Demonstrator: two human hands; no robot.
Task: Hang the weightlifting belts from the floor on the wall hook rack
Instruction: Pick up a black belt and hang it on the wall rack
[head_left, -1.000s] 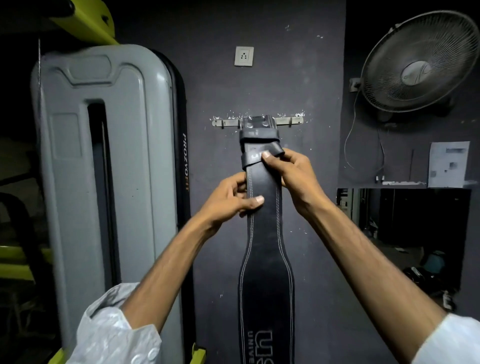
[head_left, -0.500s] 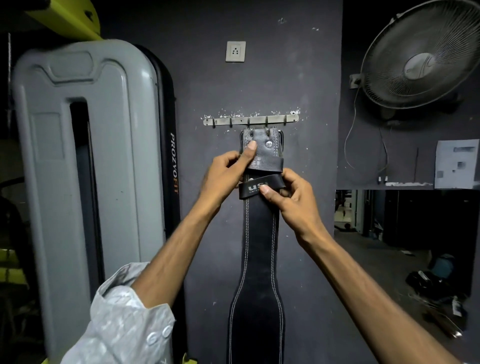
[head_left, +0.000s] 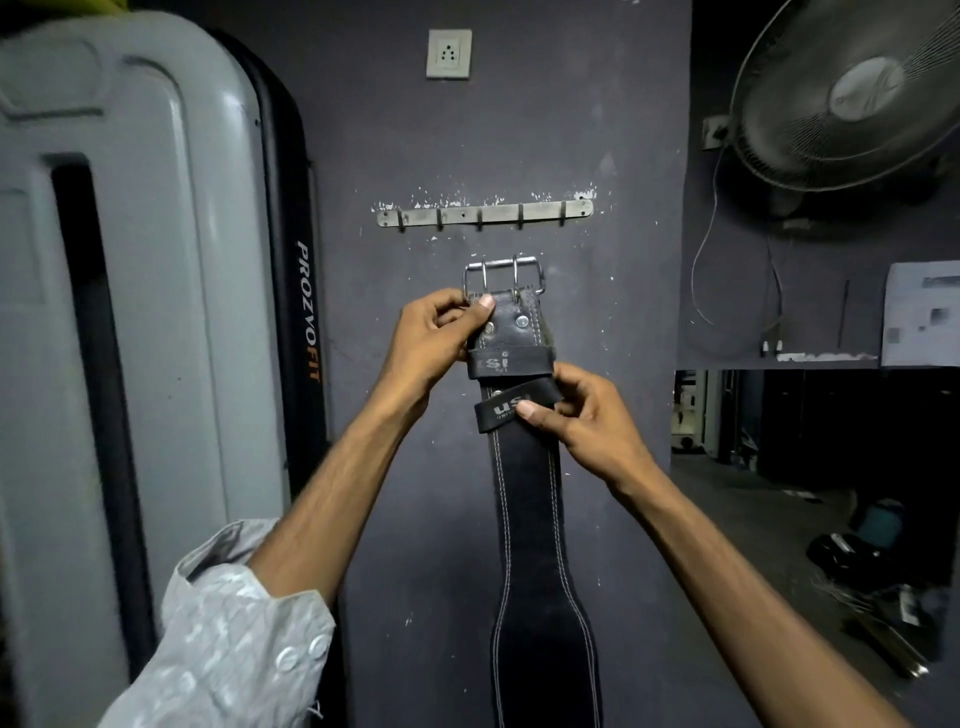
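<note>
A black leather weightlifting belt (head_left: 530, 509) with white stitching hangs down in front of the dark wall, held upright by both hands. Its steel two-prong buckle (head_left: 503, 275) points up, a short way below the metal hook rack (head_left: 485, 214), and does not touch it. My left hand (head_left: 436, 338) pinches the belt's top edge beside the buckle. My right hand (head_left: 582, 415) grips the lower loose keeper loop (head_left: 511, 410) marked USI. The rack's several hooks are bare.
A tall grey machine shroud (head_left: 130, 312) fills the left side, close to my left arm. A wall fan (head_left: 852, 88) with a dangling cord is at upper right. A socket (head_left: 449, 53) sits above the rack. Dark gear lies on the floor at lower right (head_left: 872, 582).
The belt's buckle end has dropped from the rack's height to below it, and the steel buckle now shows. My left hand moved up to the top edge; my right slid down.
</note>
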